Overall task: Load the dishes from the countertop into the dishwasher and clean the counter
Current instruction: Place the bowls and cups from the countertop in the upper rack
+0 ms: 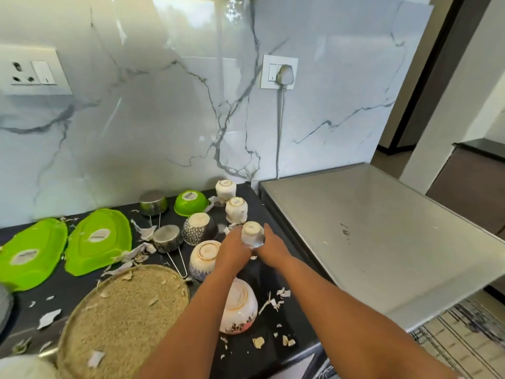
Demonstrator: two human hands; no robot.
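Observation:
Both my hands hold one upside-down white cup (252, 231) near the right edge of the dark countertop (246, 351). My left hand (232, 248) grips its left side and my right hand (272, 247) its right side. Two more inverted white cups (236, 209) (225, 189) stand behind it. Upside-down bowls sit close by: a patterned one (199, 228), a white one (203, 257) and a floral one (239, 307) under my left forearm. The dishwasher's steel top (369, 228) lies to the right, with a wire rack (461, 340) below it.
Two green plates (30, 253) (99, 242), a green bowl (190, 202), a steel bowl (153, 202) and a steel strainer (167, 238) lie upside down at the left. A round woven mat (123, 318) sits in front. Paper scraps (273, 302) litter the counter.

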